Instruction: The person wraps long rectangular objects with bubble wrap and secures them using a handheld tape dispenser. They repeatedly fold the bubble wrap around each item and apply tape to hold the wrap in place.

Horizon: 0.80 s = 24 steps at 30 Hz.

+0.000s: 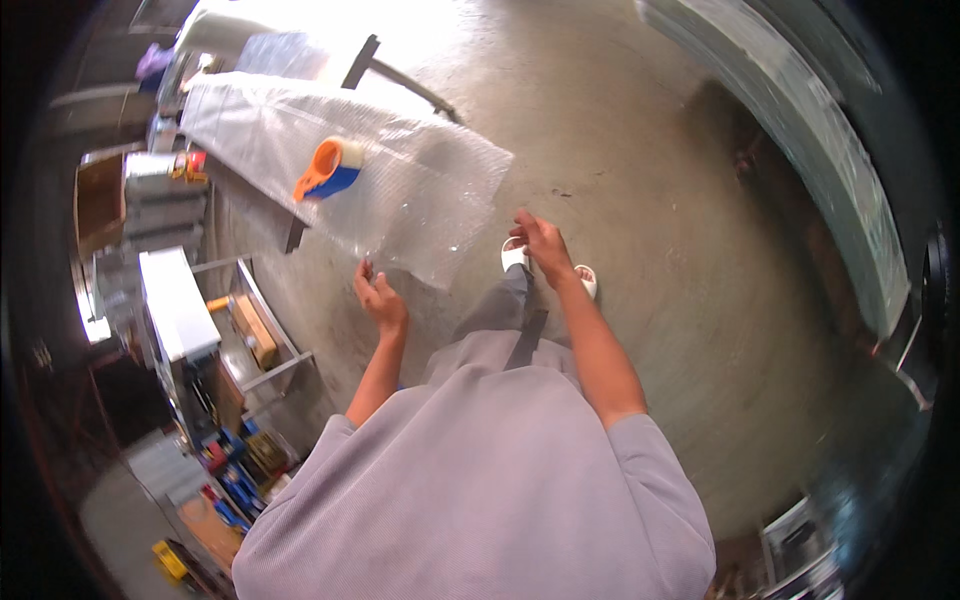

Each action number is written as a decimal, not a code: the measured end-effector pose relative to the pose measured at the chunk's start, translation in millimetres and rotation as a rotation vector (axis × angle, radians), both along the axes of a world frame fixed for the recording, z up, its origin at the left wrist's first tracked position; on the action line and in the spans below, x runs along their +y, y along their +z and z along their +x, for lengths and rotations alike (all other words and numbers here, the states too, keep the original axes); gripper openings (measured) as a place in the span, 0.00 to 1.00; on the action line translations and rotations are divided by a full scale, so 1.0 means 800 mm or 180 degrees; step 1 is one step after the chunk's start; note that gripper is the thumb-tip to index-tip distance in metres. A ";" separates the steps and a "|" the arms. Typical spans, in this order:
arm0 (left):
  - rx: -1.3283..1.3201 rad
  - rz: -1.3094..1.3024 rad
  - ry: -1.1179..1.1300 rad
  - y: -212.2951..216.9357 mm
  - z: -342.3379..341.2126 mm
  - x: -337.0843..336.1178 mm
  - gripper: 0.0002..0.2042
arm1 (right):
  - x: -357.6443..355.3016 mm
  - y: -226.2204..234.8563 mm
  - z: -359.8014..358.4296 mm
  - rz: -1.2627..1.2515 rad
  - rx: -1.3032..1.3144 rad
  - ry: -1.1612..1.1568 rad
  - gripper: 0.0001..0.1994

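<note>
Clear bubble wrap (400,190) hangs off the table (250,195) before me, an orange-and-blue tape dispenser (328,168) resting on it. My left hand (380,298) pinches its lower edge (fingers curled); my right hand (540,243) hovers just beside it, fingers loosely spread, gripping nothing

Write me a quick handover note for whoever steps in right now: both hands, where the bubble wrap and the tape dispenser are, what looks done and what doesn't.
Left hand: at the near edge of the bubble wrap sheet; whether it pinches the sheet cannot be told.
Right hand: raised, empty, fingers loosely curled, just off the sheet's right corner, not touching it.
Sheet: spread over the table, near end hanging past the edge.
Tape dispenser: orange and blue, lying on the sheet, untouched.
Done: sheet laid out.
Left: no item on the sheet to wrap, no tape applied that shows.
</note>
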<state>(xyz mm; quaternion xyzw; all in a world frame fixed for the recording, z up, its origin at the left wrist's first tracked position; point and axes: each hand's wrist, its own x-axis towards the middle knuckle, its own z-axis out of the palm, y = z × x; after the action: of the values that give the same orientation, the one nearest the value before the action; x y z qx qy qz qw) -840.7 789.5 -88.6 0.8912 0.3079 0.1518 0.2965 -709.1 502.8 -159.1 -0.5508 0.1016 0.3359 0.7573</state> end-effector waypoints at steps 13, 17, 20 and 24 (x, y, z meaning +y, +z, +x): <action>0.0268 0.0094 0.0327 -0.059 -0.078 -0.116 0.58 | 0.014 0.013 0.011 0.0125 -0.0793 0.2703 0.43; 0.0309 0.0066 0.0749 -0.079 -0.055 -0.131 0.65 | -0.031 0.001 0.047 -0.1939 -0.0937 0.2251 0.46; -0.0041 -0.0097 0.1063 -0.107 -0.034 -0.137 0.61 | -0.037 0.003 0.080 -0.2727 -0.1751 0.1361 0.50; -0.0372 -0.0676 0.1320 -0.136 -0.018 -0.151 0.52 | -0.013 0.005 0.124 -0.2553 -0.2620 0.0758 0.54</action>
<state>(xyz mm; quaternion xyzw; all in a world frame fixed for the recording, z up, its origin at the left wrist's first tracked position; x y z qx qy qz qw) -855.3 668.7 -197.5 0.7624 0.4809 0.2276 0.3683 -610.0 492.8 -155.3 -0.8871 -0.1442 0.1124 0.4238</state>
